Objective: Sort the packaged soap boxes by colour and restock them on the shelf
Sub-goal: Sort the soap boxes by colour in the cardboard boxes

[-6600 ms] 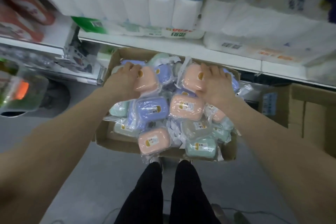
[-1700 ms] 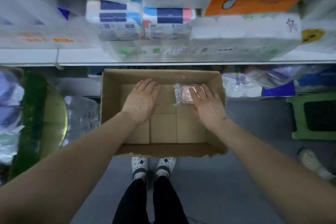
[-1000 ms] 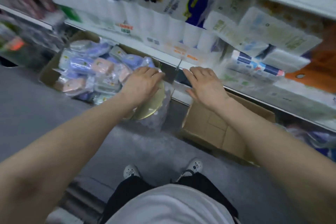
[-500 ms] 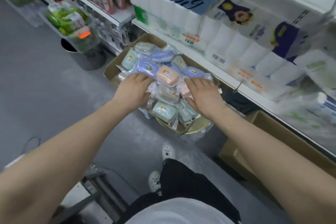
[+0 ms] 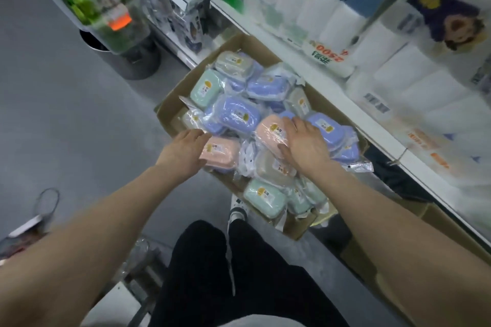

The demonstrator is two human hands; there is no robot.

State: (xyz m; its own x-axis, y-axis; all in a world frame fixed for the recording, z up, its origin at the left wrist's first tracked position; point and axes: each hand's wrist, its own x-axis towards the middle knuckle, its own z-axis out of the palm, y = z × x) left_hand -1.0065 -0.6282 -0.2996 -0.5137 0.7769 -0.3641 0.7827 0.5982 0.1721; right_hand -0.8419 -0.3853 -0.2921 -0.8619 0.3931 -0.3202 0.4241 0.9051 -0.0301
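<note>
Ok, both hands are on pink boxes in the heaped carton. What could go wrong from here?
1. The wrappers look glossy and loose: the upper pink box, spanned by the right hand, or the lower pink box that the left hand touches, could slip from the fingers.
2. The heap rises above the carton rim; pulling either out may tip the green box by the near edge onto the floor.
</note>
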